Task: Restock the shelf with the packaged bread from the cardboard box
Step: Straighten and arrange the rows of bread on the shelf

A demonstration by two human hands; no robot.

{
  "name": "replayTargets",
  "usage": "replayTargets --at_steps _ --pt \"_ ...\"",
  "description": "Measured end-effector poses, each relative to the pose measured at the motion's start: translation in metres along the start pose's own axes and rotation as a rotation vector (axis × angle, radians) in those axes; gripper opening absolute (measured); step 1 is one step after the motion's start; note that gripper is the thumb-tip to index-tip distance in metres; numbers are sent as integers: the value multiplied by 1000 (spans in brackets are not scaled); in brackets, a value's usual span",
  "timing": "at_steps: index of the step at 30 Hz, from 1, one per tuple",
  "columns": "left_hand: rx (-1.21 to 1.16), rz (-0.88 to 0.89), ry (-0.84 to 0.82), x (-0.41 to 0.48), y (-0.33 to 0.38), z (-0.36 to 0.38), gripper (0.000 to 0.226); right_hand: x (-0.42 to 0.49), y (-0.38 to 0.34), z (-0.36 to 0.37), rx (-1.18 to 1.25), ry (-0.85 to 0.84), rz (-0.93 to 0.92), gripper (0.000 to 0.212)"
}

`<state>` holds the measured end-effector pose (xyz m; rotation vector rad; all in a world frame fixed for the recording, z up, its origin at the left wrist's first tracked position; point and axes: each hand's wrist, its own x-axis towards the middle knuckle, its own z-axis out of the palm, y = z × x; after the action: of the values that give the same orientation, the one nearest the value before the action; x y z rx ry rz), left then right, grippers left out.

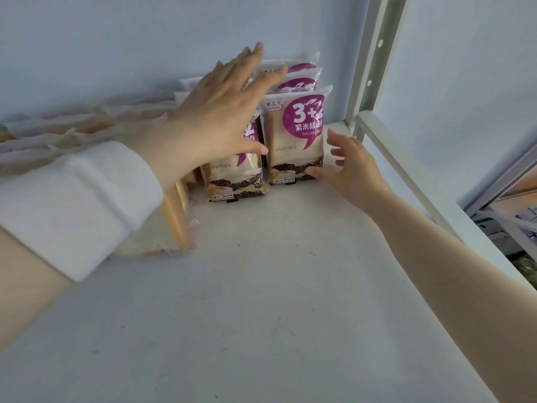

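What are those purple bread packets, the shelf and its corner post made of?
Bread packets: thin plastic film, glossy, going by the sheen, the clear patches showing the bread and the crimped top edge. Shelf: matte white board, scuffed, probably painted metal or laminate; unclear which. Corner post: likely painted steel, with punched holes along it.

A pale blue wall (116,39) stands behind and goes on along the right side. At the lower right a grey metal rail (499,186) runs slanted; under it lie blurred goods (508,225) — too unclear to name.
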<state>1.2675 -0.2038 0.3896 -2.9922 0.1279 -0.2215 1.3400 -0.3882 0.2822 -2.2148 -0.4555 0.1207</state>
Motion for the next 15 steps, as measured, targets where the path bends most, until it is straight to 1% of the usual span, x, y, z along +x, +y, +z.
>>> replayTargets --at_steps 2,3,5,7,10,12,15 --pt "-26 19 31 13 14 4 101 -5 2 4 -6 62 -2 60" --pt "-35 10 34 19 18 9 96 -6 3 8 -2 89 -17 52" --pt "-31 -21 53 27 23 19 88 -5 2 15 45 134 -28 45" --pt "-26 -55 94 30 24 26 82 -4 1 20 90 162 -25 44" --pt "-1 -71 122 30 29 29 80 -2 -3 22 55 176 -16 44" --pt "56 -75 111 28 31 27 81 -2 -8 18 3 140 4 47" --pt "169 -76 83 23 35 19 88 -9 -17 8 -136 39 42 55"
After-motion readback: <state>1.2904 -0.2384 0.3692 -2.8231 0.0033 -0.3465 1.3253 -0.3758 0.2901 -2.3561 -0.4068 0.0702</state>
